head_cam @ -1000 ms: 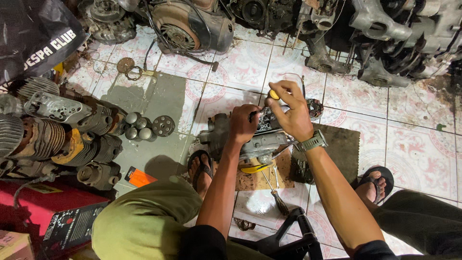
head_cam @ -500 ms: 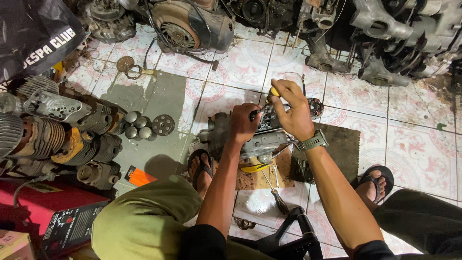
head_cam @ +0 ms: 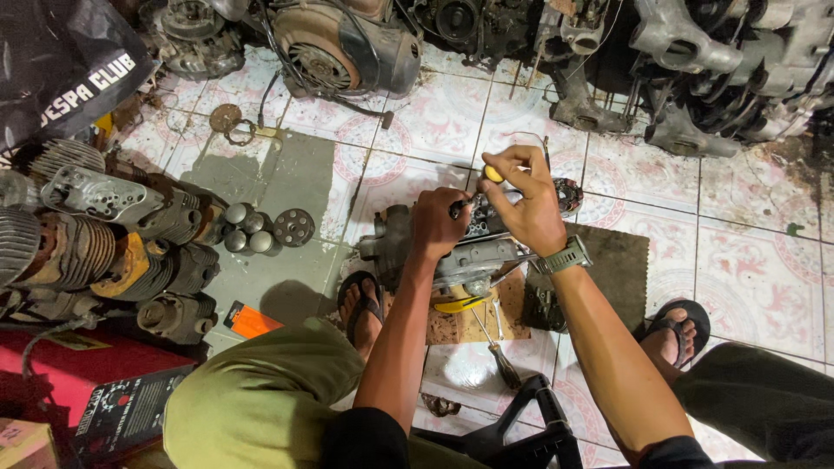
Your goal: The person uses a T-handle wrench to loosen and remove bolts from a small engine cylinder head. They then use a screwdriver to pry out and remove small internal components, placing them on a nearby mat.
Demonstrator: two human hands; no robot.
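Looking down from the head camera, the view shows a person crouched over a grey cast-metal engine casing (head_cam: 465, 252) that rests on a brown square of cardboard (head_cam: 473, 321) on the patterned white floor tiles (head_cam: 747, 260), between the person's two sandalled feet. The left hand (head_cam: 439, 224) is closed in a fist around the dark shaft of a tool, pressed against the top of the casing. The right hand (head_cam: 521, 204), with a grey wristwatch (head_cam: 565, 258) on its wrist, is curled shut over the yellow handle of a screwdriver (head_cam: 493, 174), whose tip end is hidden by the fingers, so where it meets the casing cannot be told. A second screwdriver with a dark handle (head_cam: 497, 352) lies loose on the tiles just in front of the cardboard, near a yellow-tipped tool (head_cam: 459, 304) under the casing. A dark mat (head_cam: 617, 269) lies beside the casing on the right. To the left, well apart, a row of finned rusty engine cylinders (head_cam: 78, 252) lies beside a cluster of small round metal caps (head_cam: 243, 227) and a perforated metal disc (head_cam: 294, 227). An orange flat card (head_cam: 252, 321) lies near the left foot. More grey engine housings (head_cam: 695, 52) line the far edge of the floor.
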